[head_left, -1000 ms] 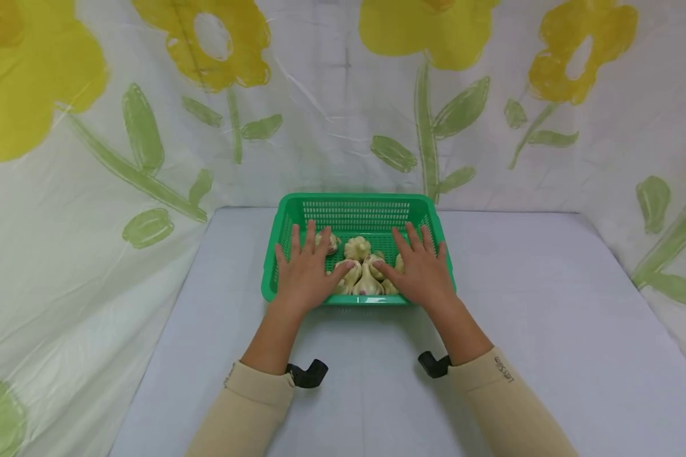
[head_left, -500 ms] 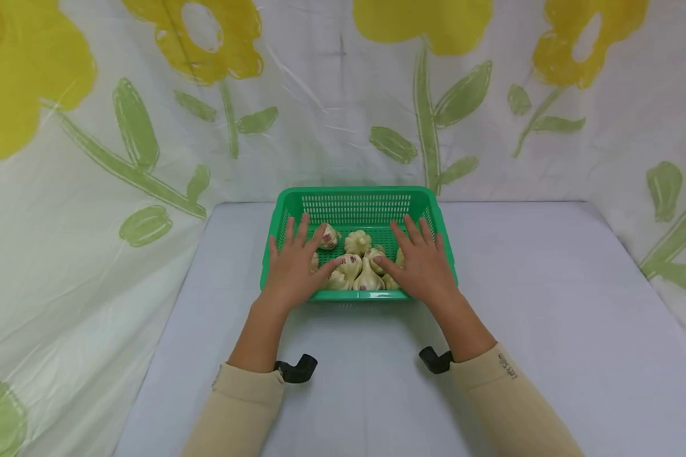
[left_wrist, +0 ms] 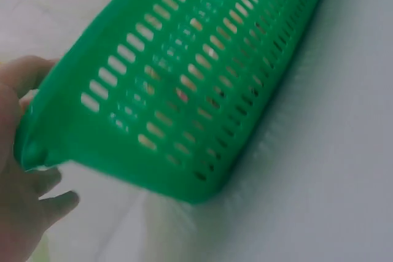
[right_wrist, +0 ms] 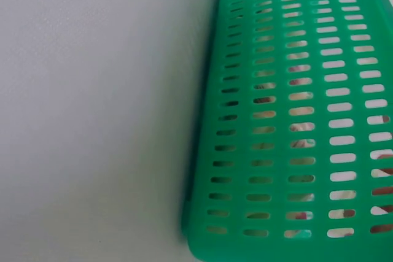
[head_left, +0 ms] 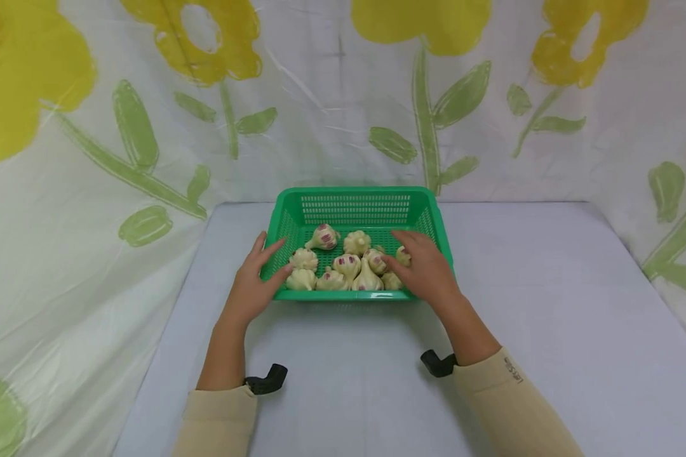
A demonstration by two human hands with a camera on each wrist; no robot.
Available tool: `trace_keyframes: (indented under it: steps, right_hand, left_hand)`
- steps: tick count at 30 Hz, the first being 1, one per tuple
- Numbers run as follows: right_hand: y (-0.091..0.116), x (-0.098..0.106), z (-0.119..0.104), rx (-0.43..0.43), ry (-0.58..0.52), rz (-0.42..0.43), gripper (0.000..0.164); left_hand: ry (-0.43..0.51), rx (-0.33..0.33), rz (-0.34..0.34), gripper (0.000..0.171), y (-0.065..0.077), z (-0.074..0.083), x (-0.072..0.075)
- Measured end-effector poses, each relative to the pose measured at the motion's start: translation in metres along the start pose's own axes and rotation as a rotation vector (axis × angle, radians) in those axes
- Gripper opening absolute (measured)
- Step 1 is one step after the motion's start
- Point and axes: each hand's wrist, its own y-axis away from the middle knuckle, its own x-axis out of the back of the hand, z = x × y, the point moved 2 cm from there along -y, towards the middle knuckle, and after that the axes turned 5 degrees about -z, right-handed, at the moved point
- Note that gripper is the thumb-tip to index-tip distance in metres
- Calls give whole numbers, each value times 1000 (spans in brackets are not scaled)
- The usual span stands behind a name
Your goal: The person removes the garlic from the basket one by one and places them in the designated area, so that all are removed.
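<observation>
Has the left hand (head_left: 248, 289) and the right hand (head_left: 425, 270) out from beige sleeves (head_left: 509, 400), with a black curved piece (head_left: 267, 381) at each wrist, at either side of a slotted green basket (head_left: 320, 296). At the basket's eight o'clock, has the left well open, thumb and forefinger spread apart and over the rim, with other fingers outside it in the left wrist view; no garlic in grasp, and cannot tell about any firm hold on the rim. At four o'clock, has the right half open, thumb apart from gently bent fingers, over garlic; nothing plainly in its grip, and cannot tell about contact with the bulbs below. Inside, along the near wall from eight round to five o'clock, a row of garlic bulbs (head_left: 368, 279), with one long-necked at six. Farther in, more at nine, seven, five and half past three, some marked with purple. Farther still, one near the centre and one toward ten, neck pointing to eight. Beneath the basket, a pale tabletop (head_left: 549, 285). Beyond, toward twelve, a white cloth (head_left: 320, 146) with yellow flowers (head_left: 429, 25) and green leaves (head_left: 463, 95).
</observation>
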Motion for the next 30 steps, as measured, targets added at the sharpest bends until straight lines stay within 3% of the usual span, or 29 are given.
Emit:
trace_keyframes:
  steps: [5,11,18,24,30]
  right_hand:
    - [0,1,1,-32,-111,-35,57]
    - [-1,3,1,-55,-144,-77,52]
    - [-3,2,3,-89,-145,-161,47]
    - [-7,-1,3,-66,-179,-218,42]
    - [-10,-6,-5,-31,-131,-255,37]
  left_hand:
    - [217,-6,7,53,9,-23,3]
    - [363,19,18,49,14,-36,3]
    - [433,-6,29,48,11,-41,-1]
    - [467,-9,50,47,11,-41,-1]
    - [486,19,52,48,12,-41,-3]
